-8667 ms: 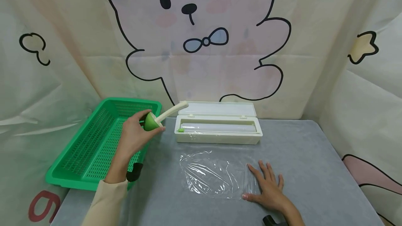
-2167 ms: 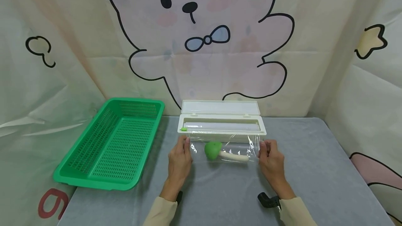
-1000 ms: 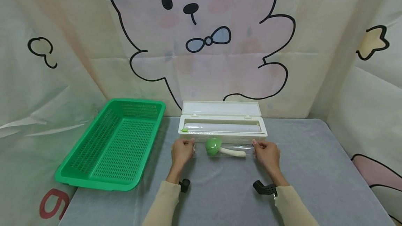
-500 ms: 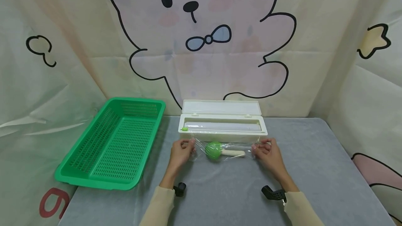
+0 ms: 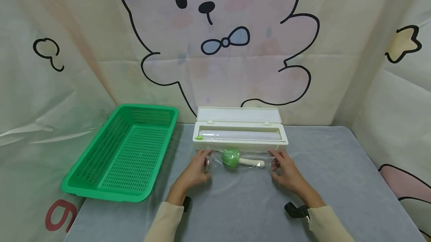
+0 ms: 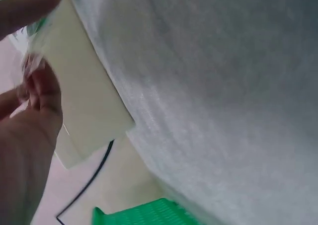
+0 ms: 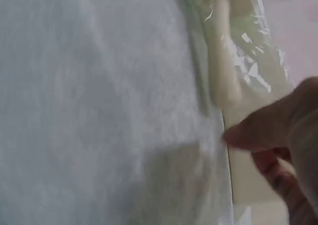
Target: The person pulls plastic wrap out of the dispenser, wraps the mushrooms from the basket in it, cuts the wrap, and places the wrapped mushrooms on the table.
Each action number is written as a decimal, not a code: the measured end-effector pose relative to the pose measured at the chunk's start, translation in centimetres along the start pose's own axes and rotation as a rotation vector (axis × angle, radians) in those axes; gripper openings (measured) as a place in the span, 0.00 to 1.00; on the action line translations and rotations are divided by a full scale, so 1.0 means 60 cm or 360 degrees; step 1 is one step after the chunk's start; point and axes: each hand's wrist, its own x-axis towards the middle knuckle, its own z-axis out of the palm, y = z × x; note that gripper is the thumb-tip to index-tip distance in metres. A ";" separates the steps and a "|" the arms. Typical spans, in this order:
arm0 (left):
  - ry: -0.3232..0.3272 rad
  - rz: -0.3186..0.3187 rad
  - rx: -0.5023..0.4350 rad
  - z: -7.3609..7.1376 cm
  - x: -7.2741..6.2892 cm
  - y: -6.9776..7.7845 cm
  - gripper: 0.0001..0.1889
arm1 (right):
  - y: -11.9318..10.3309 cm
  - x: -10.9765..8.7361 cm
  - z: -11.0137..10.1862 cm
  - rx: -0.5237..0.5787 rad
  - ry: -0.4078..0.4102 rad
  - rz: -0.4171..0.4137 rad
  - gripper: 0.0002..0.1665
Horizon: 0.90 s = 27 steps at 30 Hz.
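A toy mushroom [image 5: 230,158] with a green cap and a long cream stem lies on its side, wrapped in clear plastic wrap [image 5: 217,161], just in front of the wrap dispenser [image 5: 240,147]. My left hand [image 5: 193,174] is at the left end of the bundle, thumb apart from the other fingers; in the left wrist view, loose wrap [image 6: 32,63] reaches its bent fingertips. At the other end is my right hand [image 5: 287,172], forefinger and thumb spread. In the right wrist view, the stem [image 7: 223,66] shows under shiny wrap, a little beyond the right thumb.
The dispenser's lid [image 5: 239,115] stands raised, with a roll of film [image 5: 240,135] and a green slider [image 5: 199,137] inside. A green perforated basket [image 5: 161,152] stands left on the grey-covered table [image 5: 242,212]. A printed cloth [image 5: 262,73] hangs behind.
The mushroom was in my left hand, then lay on the flat wrap, and is now wrapped. My hands have gone from pinching the wrap's ends to spread thumbs and fingers beside them.
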 end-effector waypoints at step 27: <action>0.0937 -0.0169 -0.0475 -0.005 0.074 0.033 0.15 | -0.008 0.082 -0.021 0.0033 0.0815 0.0116 0.02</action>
